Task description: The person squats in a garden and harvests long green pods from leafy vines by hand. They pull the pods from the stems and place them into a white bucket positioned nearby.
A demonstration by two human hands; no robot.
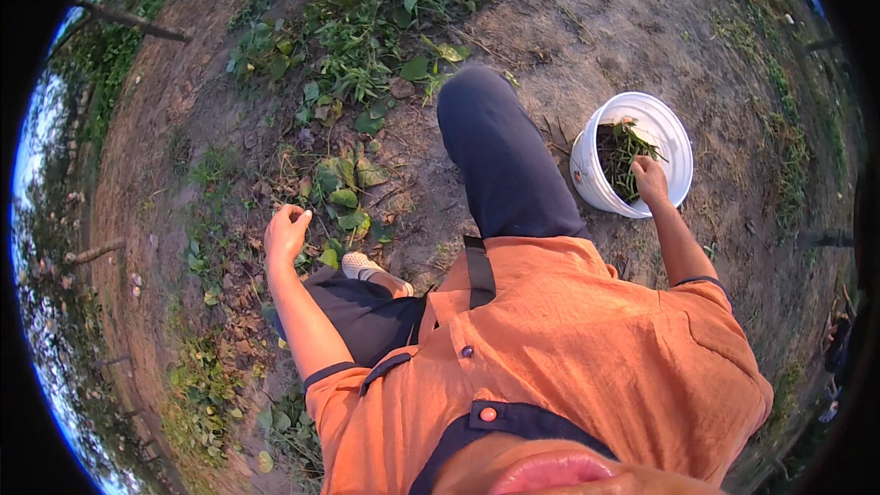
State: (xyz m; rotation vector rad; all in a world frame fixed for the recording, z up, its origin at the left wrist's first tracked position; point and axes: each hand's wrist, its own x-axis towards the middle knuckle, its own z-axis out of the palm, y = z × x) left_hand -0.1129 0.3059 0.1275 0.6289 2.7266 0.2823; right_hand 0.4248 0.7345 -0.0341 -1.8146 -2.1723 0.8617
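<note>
A white plastic bucket (670, 144) stands on the soil at my right, its mouth facing up towards me. Inside lies a heap of slim green pods (622, 155), darker towards the bottom. My right hand (648, 179) reaches over the near rim, fingers curled down against the pods; whether it grips any is hidden. Low over the ground on the other side, my left hand (285, 232) has its fingers loosely bent and the thumb apart, with nothing visible in it. Beside it grow broad-leaved green plants (347, 196), some leaves yellowed.
A thicker clump of leafy vines (357, 34) spreads ahead of me. My raised knee (481, 110) stands between the plants and the bucket. One foot in a light perforated shoe (361, 267) is by the left plants. Wooden posts (134, 22) rise at the far left.
</note>
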